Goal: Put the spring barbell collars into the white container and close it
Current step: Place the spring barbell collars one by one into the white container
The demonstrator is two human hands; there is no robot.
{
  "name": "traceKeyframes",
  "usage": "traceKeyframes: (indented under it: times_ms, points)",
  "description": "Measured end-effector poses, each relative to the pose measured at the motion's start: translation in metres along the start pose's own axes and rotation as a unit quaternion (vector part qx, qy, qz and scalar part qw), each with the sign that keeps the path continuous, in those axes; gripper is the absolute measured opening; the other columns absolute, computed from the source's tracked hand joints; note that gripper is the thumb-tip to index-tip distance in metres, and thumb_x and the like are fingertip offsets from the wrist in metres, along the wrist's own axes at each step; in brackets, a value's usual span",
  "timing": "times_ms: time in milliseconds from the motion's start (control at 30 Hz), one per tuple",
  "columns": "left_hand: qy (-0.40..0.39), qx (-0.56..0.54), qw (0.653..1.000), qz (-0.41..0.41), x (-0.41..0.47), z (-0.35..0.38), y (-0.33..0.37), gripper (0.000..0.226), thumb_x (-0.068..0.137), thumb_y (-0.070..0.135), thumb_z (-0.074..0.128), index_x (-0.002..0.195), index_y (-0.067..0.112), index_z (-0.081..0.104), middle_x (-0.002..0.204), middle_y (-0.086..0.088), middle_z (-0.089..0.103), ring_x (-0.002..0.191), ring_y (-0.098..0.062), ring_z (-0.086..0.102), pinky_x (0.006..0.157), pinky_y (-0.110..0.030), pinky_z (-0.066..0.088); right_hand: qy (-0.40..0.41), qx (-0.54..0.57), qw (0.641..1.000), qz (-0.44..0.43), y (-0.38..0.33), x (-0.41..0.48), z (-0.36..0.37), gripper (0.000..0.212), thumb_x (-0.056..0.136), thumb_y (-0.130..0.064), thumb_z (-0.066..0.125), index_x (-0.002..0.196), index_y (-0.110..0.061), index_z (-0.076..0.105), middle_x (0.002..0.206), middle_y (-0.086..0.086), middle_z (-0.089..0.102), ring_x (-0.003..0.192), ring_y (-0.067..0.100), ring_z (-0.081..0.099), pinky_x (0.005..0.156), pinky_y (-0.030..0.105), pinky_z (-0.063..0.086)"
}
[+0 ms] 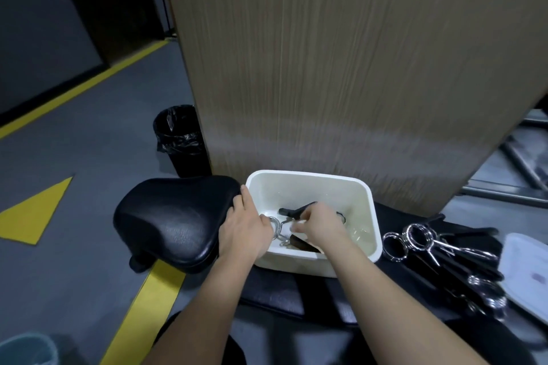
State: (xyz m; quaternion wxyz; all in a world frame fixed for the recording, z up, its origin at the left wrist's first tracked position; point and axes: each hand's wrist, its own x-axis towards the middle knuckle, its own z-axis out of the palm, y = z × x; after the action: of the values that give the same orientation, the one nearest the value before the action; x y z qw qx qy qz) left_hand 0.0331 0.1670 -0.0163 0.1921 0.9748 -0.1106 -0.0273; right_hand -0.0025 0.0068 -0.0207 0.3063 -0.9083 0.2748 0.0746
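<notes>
The white container (364,195) stands open on a black padded bench. My left hand (243,231) grips its left wall at the rim. My right hand (318,224) reaches inside, fingers closed on a spring collar (292,212) with black handles. A chrome coil (274,227) of a collar lies on the container's floor next to my left hand. Several more chrome spring collars (415,238) with black handles lie on the bench to the right. The white lid (525,270) rests at the far right edge.
A black saddle-shaped pad (172,216) sits left of the container. A wood-grain panel (341,68) rises right behind it. A black lined bin (181,139) stands on the grey floor with yellow markings. Metal frame bars (516,157) are at the right.
</notes>
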Motion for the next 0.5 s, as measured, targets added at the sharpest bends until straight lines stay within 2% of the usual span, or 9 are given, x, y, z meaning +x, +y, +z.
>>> traceKeyframes:
  times_ms: [100,200,333,400,467,500]
  points:
    - [-0.007,-0.004,1.0,-0.003,0.0,-0.002,0.001,0.074,0.096,0.034,0.037,0.156,0.01,0.002,0.152,-0.008,0.028,0.123,-0.031,0.044,0.09,-0.043,0.043,0.085,0.039,0.995,-0.033,0.008,-0.011,-0.028,0.015,0.087,-0.03,0.071,0.097,-0.018,0.073,0.094,0.002,0.075,0.089,0.023,0.069,0.079,0.035,0.056]
    - [-0.001,-0.012,1.0,0.005,0.0,-0.004,0.001,0.074,0.096,0.038,0.038,0.156,0.01,0.005,0.151,-0.01,0.031,0.124,-0.033,0.044,0.091,-0.044,0.043,0.18,0.057,0.977,-0.1,0.03,-0.034,-0.056,0.015,0.093,-0.027,0.064,0.095,-0.019,0.076,0.089,-0.002,0.077,0.084,0.019,0.07,0.077,0.034,0.056]
    - [-0.001,0.0,1.0,0.017,-0.005,-0.005,0.001,0.074,0.097,0.046,0.039,0.155,0.01,0.012,0.154,-0.012,0.028,0.128,-0.033,0.04,0.096,-0.047,0.043,0.291,0.098,0.942,-0.136,0.079,-0.068,-0.074,0.017,0.094,-0.026,0.064,0.105,-0.017,0.074,0.092,-0.003,0.068,0.087,0.017,0.064,0.083,0.033,0.051]
    - [0.072,0.073,0.992,0.068,-0.011,-0.007,0.004,0.065,0.096,0.044,0.041,0.151,0.011,0.027,0.154,-0.016,0.03,0.126,-0.038,0.041,0.098,-0.052,0.041,0.3,0.092,0.942,-0.122,0.108,-0.077,-0.075,0.021,0.094,-0.026,0.064,0.11,-0.015,0.072,0.095,-0.001,0.065,0.091,0.02,0.063,0.086,0.033,0.049]
    - [0.159,0.136,0.966,0.149,-0.017,-0.007,0.012,0.054,0.095,0.036,0.045,0.142,0.01,0.044,0.146,-0.018,0.043,0.119,-0.039,0.047,0.098,-0.053,0.04,0.293,0.094,0.946,-0.104,0.133,-0.081,-0.073,0.023,0.095,-0.024,0.065,0.114,-0.012,0.07,0.1,0.002,0.067,0.094,0.021,0.064,0.087,0.031,0.048]
    - [0.186,0.132,0.954,0.194,-0.021,-0.006,0.019,0.049,0.094,0.034,0.046,0.136,0.009,0.05,0.139,-0.016,0.05,0.115,-0.038,0.051,0.097,-0.052,0.041,0.293,0.101,0.946,-0.095,0.143,-0.082,-0.071,0.023,0.095,-0.023,0.065,0.114,-0.012,0.07,0.102,0.002,0.067,0.096,0.02,0.064,0.087,0.029,0.046]
